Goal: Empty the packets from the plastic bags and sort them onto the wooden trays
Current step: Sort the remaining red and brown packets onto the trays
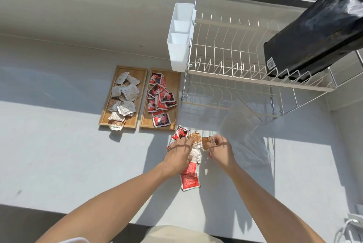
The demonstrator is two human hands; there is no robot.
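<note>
Head view of a white table (59, 154) lit by sun from a window at the far edge. Two wooden trays lie side by side at centre: the left tray (142, 74) carries a heap of pale white-and-tan packets (125, 95), one of which overhangs its near rim; the right tray (175, 77) carries red-and-black packets (160, 99). Just near and right of the right tray lies an unsorted pile of loose packets (189, 179), mixed red, white and tan. The left hand (179, 153) rests palm down on this pile, its fingers spread over the packets. The right hand (221, 149) is raised beside it, thumb and fingers pinching a tan packet (206, 141) at the pile's far edge. A clear plastic bag (245, 144), crumpled and nearly transparent, lies on the table just right of the hands. Farther right stands a white wire dish rack (231, 54) with a white plastic cutlery holder (179, 36) hung on its left end and a dark flat board (314, 36) leaning in its right slots.
</note>
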